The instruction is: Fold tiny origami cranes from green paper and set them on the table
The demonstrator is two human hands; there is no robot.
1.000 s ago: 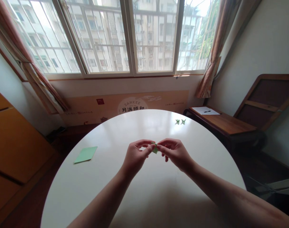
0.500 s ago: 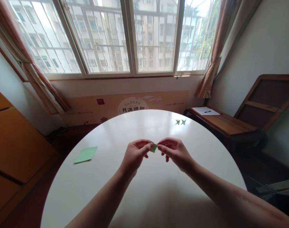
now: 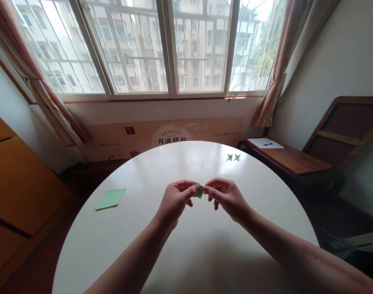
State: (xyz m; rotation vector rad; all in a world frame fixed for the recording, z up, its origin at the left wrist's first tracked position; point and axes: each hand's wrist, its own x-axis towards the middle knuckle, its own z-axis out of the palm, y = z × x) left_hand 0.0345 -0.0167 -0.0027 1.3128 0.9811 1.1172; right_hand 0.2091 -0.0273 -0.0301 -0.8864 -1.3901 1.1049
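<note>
A small folded square of green paper is held over the middle of the white round table. My left hand pinches its left side between thumb and forefinger. From the right, my right hand closes thumb and forefinger on the paper's right corner. The other fingers of both hands curl beneath, partly hidden. Towards the table's far right edge stand two small folded green paper figures. On the left lies a flat stack or sheet of light green paper squares.
A wooden side table beyond the right edge carries a white paper sheet with a dark pen. Behind it leans a wooden-framed panel. Orange cabinets stand at left, and a barred window is ahead.
Both hands stay nearly in place, shifting very slightly right. The folded paper between them has tilted a little and looks darker.
</note>
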